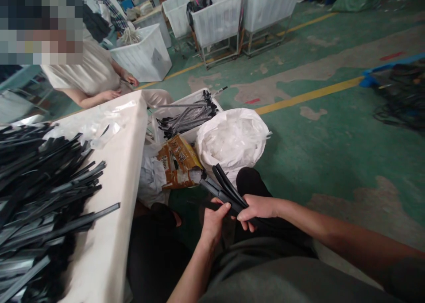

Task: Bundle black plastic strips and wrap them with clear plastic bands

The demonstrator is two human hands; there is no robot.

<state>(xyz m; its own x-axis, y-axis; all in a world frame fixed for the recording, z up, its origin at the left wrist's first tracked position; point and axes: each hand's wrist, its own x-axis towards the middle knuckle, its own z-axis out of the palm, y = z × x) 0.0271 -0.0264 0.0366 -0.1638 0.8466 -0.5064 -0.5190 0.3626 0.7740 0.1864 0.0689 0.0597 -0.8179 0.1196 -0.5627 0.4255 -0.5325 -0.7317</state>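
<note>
Over my lap, a small bundle of long black rubber-like strips (223,189) points up and away from me. My left hand (214,221) pinches the bundle from the left, thumb on top. Close beside it, my right hand (255,209) is wrapped round the same strips further back; their rear ends are hidden under my hand and arm. On the white table (122,179) to my left lies a large heap of similar black strips (40,183), with one strip jutting toward the edge.
Ahead stand a white sack (234,139) holding clear plastic, a torn brown bag (179,161) and a white bin (212,97) of dark strips. A co-worker (89,73) sits beyond the table. Wheeled white carts (217,20) stand behind; a blue tray (375,75) of dark tangled pieces is right.
</note>
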